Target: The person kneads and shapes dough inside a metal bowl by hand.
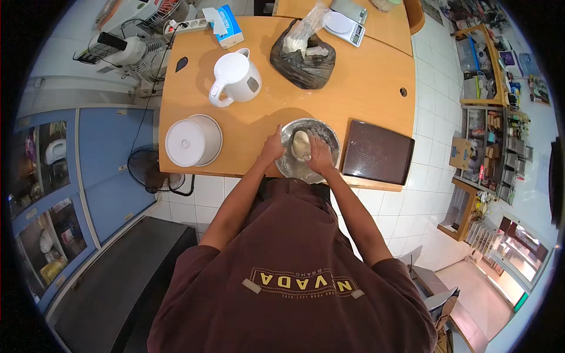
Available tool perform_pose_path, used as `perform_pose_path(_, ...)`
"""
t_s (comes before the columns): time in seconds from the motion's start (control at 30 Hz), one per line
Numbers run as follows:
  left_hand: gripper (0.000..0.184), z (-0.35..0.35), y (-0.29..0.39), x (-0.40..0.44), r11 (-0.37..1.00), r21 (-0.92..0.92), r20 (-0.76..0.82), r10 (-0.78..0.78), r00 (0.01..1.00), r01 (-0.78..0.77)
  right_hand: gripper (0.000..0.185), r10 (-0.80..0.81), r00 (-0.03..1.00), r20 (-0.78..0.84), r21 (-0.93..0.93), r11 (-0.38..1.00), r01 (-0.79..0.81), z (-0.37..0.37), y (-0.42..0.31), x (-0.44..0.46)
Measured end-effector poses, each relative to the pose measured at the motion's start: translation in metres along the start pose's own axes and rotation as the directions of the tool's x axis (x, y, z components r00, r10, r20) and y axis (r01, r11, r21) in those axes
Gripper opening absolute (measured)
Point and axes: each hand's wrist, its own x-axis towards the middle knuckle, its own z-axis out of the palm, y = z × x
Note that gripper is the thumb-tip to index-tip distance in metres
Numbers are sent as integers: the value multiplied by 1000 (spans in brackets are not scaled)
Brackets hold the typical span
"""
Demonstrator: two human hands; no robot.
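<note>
A round metal bowl [289, 167] sits at the table's front edge, its inside dusted with white flour. In it lies a smooth, pale lump of dough [301, 145]. My left hand [273, 146] grips the bowl's left rim. Inside the bowl, my right hand [319, 154] rests against the right side of the dough, its fingers stretched out; the dough is not enclosed by them.
A dark baking tray [378, 151] lies right of the bowl. Leftward stand a white lidded container [193, 141] and a white electric kettle [236, 78]. Behind are a black plastic bag [303, 66], a digital scale [344, 27] and a tissue box [228, 26].
</note>
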Motion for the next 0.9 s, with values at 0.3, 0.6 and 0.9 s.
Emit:
perform_pose_path(0.3, 96, 6, -8, 3, 999, -21, -56, 43, 997, -44, 92, -34, 999, 43, -226, 973, 42, 21, -35, -28)
perform_pose_path(0.6, 97, -5, 6, -4, 998, -19, 17, -55, 998, 55, 85, 104, 951, 293, -215, 976, -40, 47, -36, -32)
perform_pose_path(0.9, 101, 5, -2, 7, 996, -84, -52, -1, 999, -3, 83, 84, 932, 352, -113, 993, -47, 18, -17, 8)
